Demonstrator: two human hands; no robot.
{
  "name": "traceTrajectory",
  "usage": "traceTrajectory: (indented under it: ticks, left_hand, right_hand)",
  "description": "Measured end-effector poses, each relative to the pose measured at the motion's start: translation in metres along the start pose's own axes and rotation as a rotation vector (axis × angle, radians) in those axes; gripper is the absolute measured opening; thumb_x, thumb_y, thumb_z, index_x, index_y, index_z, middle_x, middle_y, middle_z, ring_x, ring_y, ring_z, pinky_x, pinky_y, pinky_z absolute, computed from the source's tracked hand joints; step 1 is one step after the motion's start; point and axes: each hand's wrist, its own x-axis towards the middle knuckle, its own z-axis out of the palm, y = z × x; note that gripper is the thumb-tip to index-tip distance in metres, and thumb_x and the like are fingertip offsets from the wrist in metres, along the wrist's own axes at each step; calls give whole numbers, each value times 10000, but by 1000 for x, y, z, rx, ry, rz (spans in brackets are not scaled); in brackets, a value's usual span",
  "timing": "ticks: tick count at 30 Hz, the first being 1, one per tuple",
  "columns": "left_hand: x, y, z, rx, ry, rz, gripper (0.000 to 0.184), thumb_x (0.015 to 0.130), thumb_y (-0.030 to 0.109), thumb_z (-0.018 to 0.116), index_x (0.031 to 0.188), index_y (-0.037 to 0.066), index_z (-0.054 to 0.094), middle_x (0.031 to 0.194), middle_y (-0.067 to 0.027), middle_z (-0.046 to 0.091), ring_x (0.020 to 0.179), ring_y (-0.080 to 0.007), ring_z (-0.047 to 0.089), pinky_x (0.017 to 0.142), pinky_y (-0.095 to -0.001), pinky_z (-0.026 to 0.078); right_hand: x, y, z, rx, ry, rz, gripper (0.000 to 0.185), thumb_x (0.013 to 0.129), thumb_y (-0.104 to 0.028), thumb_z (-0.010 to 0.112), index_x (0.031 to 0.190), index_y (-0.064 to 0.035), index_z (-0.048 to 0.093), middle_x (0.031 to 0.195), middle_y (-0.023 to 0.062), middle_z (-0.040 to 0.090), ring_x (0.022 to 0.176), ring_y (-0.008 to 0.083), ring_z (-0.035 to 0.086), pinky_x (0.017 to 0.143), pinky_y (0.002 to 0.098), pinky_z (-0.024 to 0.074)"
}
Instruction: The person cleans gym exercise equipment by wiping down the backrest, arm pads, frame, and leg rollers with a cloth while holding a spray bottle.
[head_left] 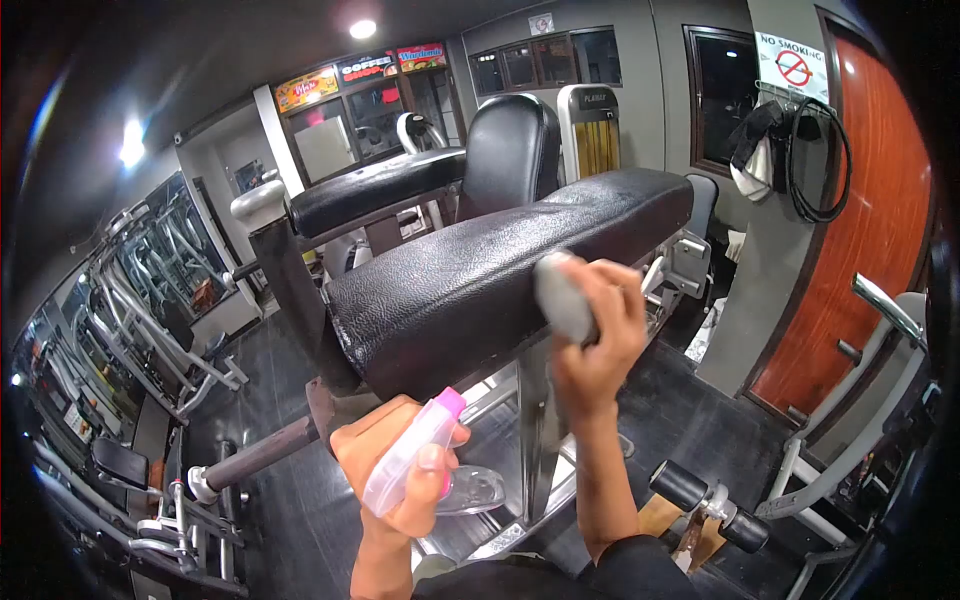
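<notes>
My left hand [400, 465] is wrapped round a spray bottle with a whitish, see-through trigger head [415, 455], a pink nozzle and a clear body [475, 490]. The nozzle points up toward the bench. Gripped in my right hand [605, 325] is a grey, rounded oval pad [565, 300], smeared by motion; its exact kind does not show. It is at the near side of a long black padded bench [480, 260]; whether it touches the cover cannot be made out. Shiny patches lie along the pad's top.
Behind the bench stand a black backrest [510, 150] and another black pad [380, 185]. A dark bar [265, 455] juts out at left. Foam rollers [705, 505] are at lower right, near a reddish wooden door [850, 230]. Gym machines [160, 300] line the left side.
</notes>
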Motion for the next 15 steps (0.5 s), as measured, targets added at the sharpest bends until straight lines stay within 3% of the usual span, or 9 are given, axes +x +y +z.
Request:
traceTrajectory:
  ticks: [5, 8, 10, 13, 15]
  left_hand:
    - [-4, -6, -3, -104, 25, -15, 582, 835, 472, 559, 704, -85, 667, 639, -154, 627, 459, -183, 593, 421, -250, 430]
    - [-6, -6, -3, -93, 22, 5, 577, 832, 463, 556, 702, -89, 664, 648, -155, 632, 461, -174, 589, 418, -244, 430]
    - [-6, -6, -1, -45, -8, 44, 334, 779, 259, 541, 730, -38, 685, 557, -83, 606, 469, -160, 583, 457, -271, 447]
    - [-8, -11, 2, -15, 2, 78, 313, 775, 245, 548, 733, -30, 690, 568, -79, 611, 472, -164, 577, 456, -275, 441]
    - [-9, -11, 3, 3, 1, 80, 303, 774, 238, 552, 733, -29, 689, 579, -82, 614, 473, -173, 576, 455, -278, 438]
  right_hand:
    - [-53, -11, 7, 246, -131, -196, 561, 561, -17, 726, 1099, -174, 749, 984, 81, 610, 807, 235, 659, 669, 325, 542]
    - [-79, 11, 17, 232, -31, -73, 500, 570, 50, 750, 1025, -156, 758, 986, 83, 620, 808, 235, 664, 679, 327, 541]
    - [-83, 15, 22, 141, 103, 128, 412, 595, 70, 752, 955, -129, 754, 981, 87, 633, 813, 246, 666, 678, 319, 534]
    - [-89, -4, 28, 147, 121, 153, 409, 593, 42, 763, 969, -122, 751, 975, 84, 634, 824, 247, 666, 684, 319, 533]
    - [-90, -18, 22, 161, -35, -14, 460, 540, -24, 758, 988, -128, 756, 964, 65, 630, 798, 234, 659, 663, 317, 531]
